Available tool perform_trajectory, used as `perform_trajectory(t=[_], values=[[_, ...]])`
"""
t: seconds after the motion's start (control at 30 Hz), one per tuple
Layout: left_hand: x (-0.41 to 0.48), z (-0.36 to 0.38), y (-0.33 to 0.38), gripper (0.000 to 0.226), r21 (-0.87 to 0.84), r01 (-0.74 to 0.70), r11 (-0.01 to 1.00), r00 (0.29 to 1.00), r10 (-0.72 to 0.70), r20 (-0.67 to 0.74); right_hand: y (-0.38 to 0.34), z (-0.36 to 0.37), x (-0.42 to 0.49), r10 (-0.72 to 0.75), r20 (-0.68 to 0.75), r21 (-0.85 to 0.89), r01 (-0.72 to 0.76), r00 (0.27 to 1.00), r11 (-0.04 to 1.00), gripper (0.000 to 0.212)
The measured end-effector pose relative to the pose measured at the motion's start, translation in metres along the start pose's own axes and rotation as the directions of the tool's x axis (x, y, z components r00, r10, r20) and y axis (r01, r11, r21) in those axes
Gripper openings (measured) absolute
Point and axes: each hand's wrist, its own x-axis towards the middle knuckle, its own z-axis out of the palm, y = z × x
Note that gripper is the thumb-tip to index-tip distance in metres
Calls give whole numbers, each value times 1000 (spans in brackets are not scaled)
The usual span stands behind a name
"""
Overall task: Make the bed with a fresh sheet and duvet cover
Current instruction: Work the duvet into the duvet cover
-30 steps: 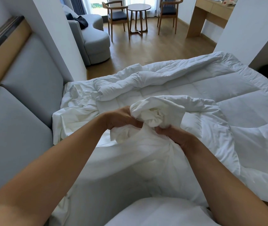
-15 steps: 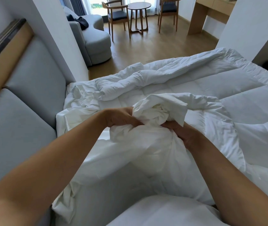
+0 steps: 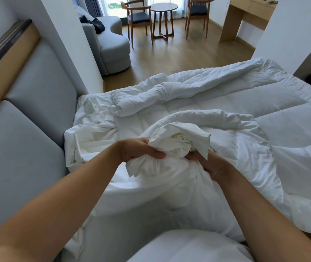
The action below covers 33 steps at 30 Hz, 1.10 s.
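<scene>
Bedroom opening onto a sitting area. Wooden floor [image 3: 169, 59] runs free between the far bed edge and the furniture, a broad strip with room to walk. White partition wall [image 3: 71, 44] closes the left side, another white wall [image 3: 292, 31] the right; the passage lies between them.

Far end: round table [image 3: 163, 8] between two wooden chairs, one at left [image 3: 137, 17] and one at right [image 3: 198, 10]. Grey sofa [image 3: 111, 46] against the left partition, dark bag [image 3: 96, 25] on its seat. Long wooden table [image 3: 245, 14] at the upper right wall.

Bed [image 3: 94, 242] fills the near ground. Grey padded headboard [image 3: 27, 120] with wooden trim runs along its left edge. Crumpled white sheet [image 3: 94, 127] is pushed up against the headboard.

Quilted white duvet [image 3: 264, 103] is spread across the bed, its far edge rolled into a ridge, its right side hanging over the bed edge.

Duvet cover [image 3: 177, 142], smooth white cloth, is gathered into a tight bunch above the near middle of the duvet; the rest of it drapes down toward the viewer.

Left hand [image 3: 139, 150] grips the bunch from the left, fingers curled in, thumb along the gathers. Right hand [image 3: 211, 165] grips it from the right and below, fingers partly buried in cloth. Both forearms are bare.
</scene>
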Motion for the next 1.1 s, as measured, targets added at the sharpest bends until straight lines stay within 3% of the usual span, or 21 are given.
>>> perform_trajectory(t=[0.1, 0.2, 0.3, 0.33, 0.37, 0.47, 0.57, 0.8, 0.87, 0.97, 1.03, 1.1], values=[[4, 7, -2, 32, -112, -65, 992, 994, 55, -93, -1, 3, -2, 12, -4, 37, -12, 1000, 999, 20], [11, 14, 5, 23, -122, -116, 986, 989, 104, -104, 1, 10, -5, 46, 163, 154, -71, 986, 986, 24], [19, 18, 10, 26, 2, -168, 986, 978, 167, -128, 7, 13, -6, -9, 258, 318, -76, 966, 945, 54], [22, 19, 11, 26, 61, -171, 983, 974, 178, -140, 11, 13, -6, -101, 328, 389, -37, 939, 921, 52], [23, 20, 12, 27, 119, -165, 979, 973, 181, -141, 14, 12, -5, -141, 315, 405, 1, 939, 914, 50], [26, 25, 16, 41, 301, -142, 943, 971, 191, -142, 25, 7, -5, -3, 178, 333, -58, 984, 941, 67], [34, 30, 20, 64, 485, -91, 870, 965, 197, -172, 31, 3, -2, 48, 223, 258, -106, 974, 960, 51], [29, 22, 21, 43, 600, -5, 800, 928, 227, -295, 27, 16, 3, 114, 2, 322, -109, 993, 941, 29], [20, 19, 1, 59, 572, -11, 820, 849, 310, -428, 28, 12, 6, 107, 28, 366, -110, 994, 924, 31], [2, 23, -66, 104, 489, 27, 872, 658, 353, -665, 29, 1, 10, 115, 50, 400, -125, 992, 908, 33], [-11, 29, -115, 112, 448, 160, 879, 707, 215, -673, 28, -4, 13, 118, 13, 397, -113, 993, 911, 35], [-19, 28, -152, 86, 505, 324, 800, 791, 63, -608, 27, -3, 17, 138, -18, 366, -122, 990, 923, 36]])
